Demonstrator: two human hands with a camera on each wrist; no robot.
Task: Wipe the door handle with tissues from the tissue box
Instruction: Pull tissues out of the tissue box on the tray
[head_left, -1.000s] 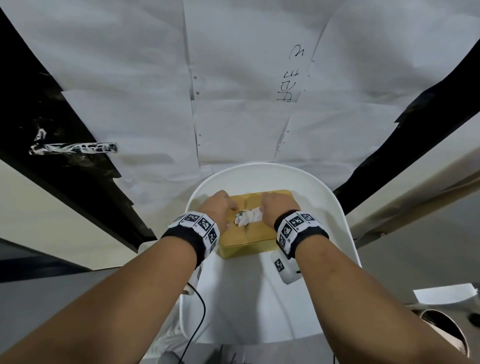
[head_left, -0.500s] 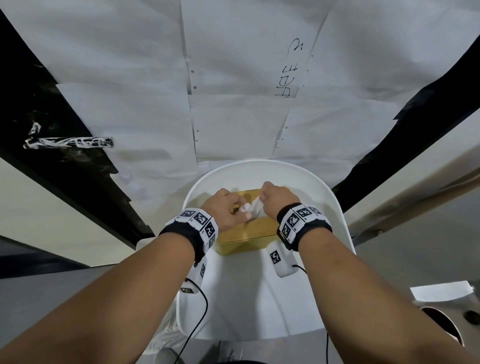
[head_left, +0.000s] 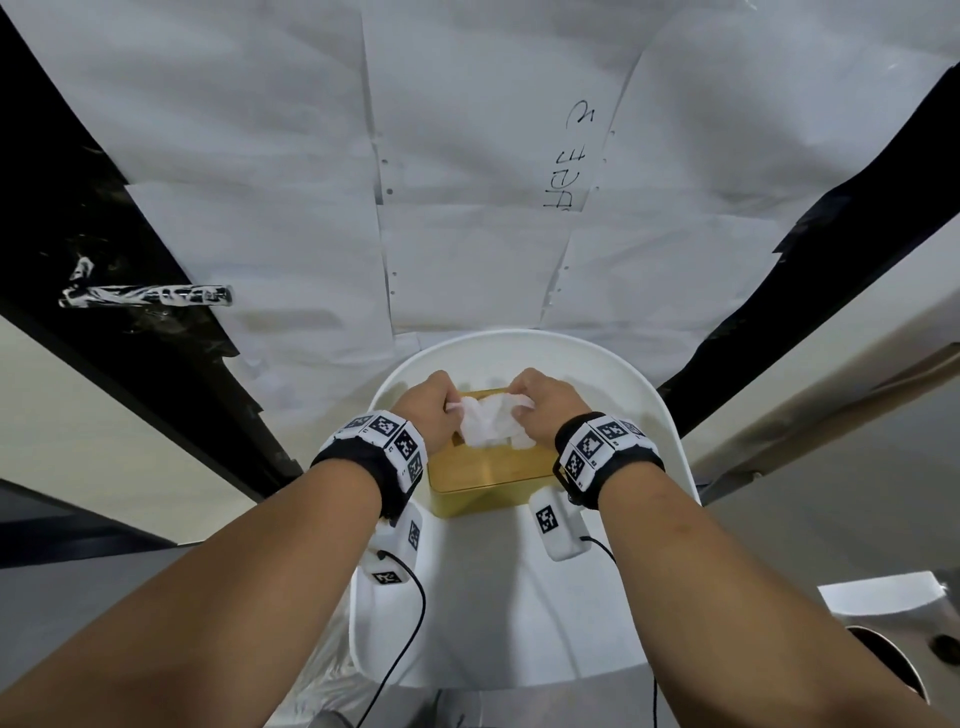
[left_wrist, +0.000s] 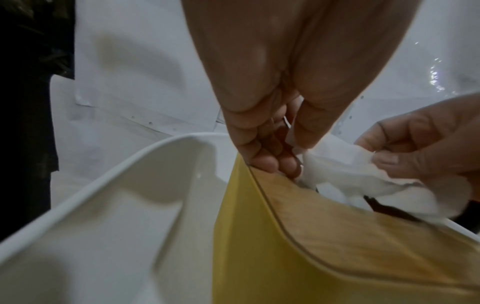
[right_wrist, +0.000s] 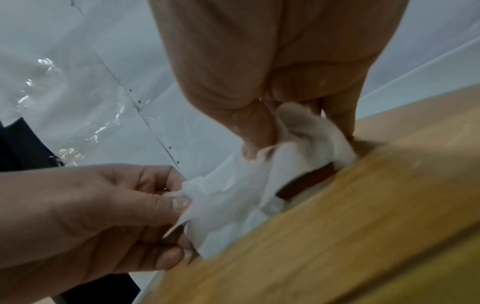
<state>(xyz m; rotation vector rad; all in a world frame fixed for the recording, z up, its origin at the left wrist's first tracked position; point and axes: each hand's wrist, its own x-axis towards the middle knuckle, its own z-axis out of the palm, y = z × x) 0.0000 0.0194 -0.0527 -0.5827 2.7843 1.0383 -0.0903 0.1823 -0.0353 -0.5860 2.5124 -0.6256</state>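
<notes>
Both hands over the tissue box (head_left: 488, 467): left hand (head_left: 431, 410) and right hand (head_left: 545, 405) each pinch the tissue (head_left: 491, 423) tight.

Tissue box (head_left: 488, 465) on chair (head_left: 519, 613); door handle (head_left: 145, 296) far left.

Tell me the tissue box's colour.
Yellow tissue box with a wood-grain lid; left wrist view shows it best.

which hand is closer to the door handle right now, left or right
Left. The left hand pinches the tissue over the tissue box, on the door handle's side; the right hand pinches the tissue's other end, farther away.
</notes>
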